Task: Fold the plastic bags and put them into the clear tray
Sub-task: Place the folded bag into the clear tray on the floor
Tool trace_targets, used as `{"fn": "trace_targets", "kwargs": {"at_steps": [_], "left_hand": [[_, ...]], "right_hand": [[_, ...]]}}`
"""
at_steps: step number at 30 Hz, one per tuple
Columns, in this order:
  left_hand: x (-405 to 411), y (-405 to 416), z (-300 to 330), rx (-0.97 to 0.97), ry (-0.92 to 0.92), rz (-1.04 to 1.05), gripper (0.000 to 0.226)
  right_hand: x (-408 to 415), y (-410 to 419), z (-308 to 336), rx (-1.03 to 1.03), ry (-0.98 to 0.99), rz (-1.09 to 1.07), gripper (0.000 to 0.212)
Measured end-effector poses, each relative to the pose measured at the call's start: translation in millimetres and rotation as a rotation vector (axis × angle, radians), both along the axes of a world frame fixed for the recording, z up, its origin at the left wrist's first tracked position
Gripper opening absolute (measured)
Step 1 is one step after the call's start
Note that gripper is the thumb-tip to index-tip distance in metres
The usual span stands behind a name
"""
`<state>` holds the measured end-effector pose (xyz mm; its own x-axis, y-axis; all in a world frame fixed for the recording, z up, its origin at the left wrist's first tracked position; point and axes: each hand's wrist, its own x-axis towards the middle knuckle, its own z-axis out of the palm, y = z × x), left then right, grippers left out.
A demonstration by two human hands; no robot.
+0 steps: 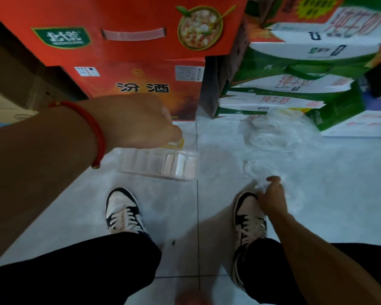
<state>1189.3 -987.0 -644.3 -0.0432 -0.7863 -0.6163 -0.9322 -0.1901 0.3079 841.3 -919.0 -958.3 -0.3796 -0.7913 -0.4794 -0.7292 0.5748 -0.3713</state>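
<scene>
Head view: a person crouches over a pale tiled floor (163,216), shoes and dark trouser legs at the bottom of the frame.
Clear tray: the clear tray (128,166) sits on the floor ahead of the left shoe (121,211), just in front of the red cartons (141,80); several folded whitish packets (180,164) stand in its right end, the left end looks bare.
Left hand: the left hand (139,126) hangs over the tray's far edge, fingers curled downward on a small yellowish-white folded piece (176,143); it appears pinched, but the fingertips are hidden, so how firm the hold is I cannot tell.
Right hand: the right hand (271,194) is down by the right shoe (249,219), fingers closed round a crumpled clear plastic bag (254,170) lying on the floor.
Loose bags: a heap of unfolded clear bags (271,130) lies near the green-and-white cartons (295,89), well apart from the tray.
Done, as I judge: a few bags are folded and filed in the tray.
Left: the piece under the left hand needs to be seated, the bag in the right hand folded, then the heap.
Progress: seemingly around midway; the number of bags in the heap cannot be told.
</scene>
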Motion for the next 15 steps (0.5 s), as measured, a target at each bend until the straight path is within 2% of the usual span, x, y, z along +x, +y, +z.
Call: {"fn": "trace_targets", "kwargs": {"at_steps": [4, 8, 11, 15], "left_hand": [[-25, -5, 1, 0.004, -0.013, -0.057, 0.028], [-47, -5, 7, 0.029, -0.042, -0.13, 0.034], [-55, -5, 7, 0.004, -0.045, -0.164, 0.034], [-58, -5, 6, 0.003, -0.07, -0.213, 0.036]], "right_hand": [[24, -8, 5, -0.033, -0.06, 0.05, 0.064], [36, -23, 21, -0.054, -0.09, 0.143, 0.064], [33, -30, 31, -0.072, -0.084, 0.166, 0.05], [38, -33, 53, -0.164, -0.103, 0.206, 0.015]]}}
